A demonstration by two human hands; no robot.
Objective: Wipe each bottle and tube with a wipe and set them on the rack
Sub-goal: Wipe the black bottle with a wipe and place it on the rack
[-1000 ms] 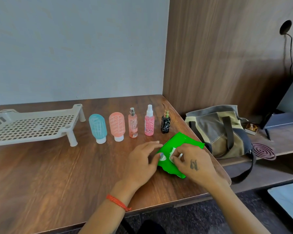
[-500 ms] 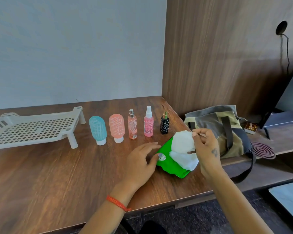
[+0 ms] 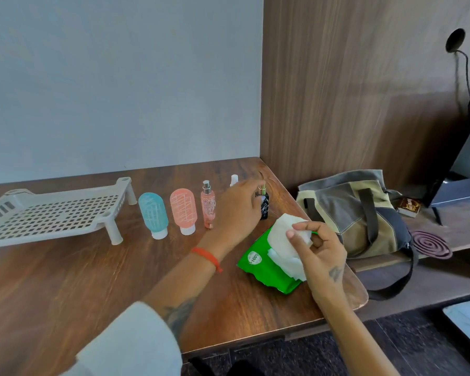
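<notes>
Your left hand (image 3: 238,210) curls round the black spray bottle (image 3: 264,206), right hand (image 3: 319,252) pinching the wipe (image 3: 286,230); lift straight, sparing its pink neighbour (image 3: 234,181).

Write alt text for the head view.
A person's right hand pinches a white wipe above a green wipe packet while the left hand grips a small black spray bottle. Other bottles and tubes stand beside a white plastic rack on the wooden table.

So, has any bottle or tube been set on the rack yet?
No, the rack holds nothing; the bottles and tubes all stand on the table.
</notes>
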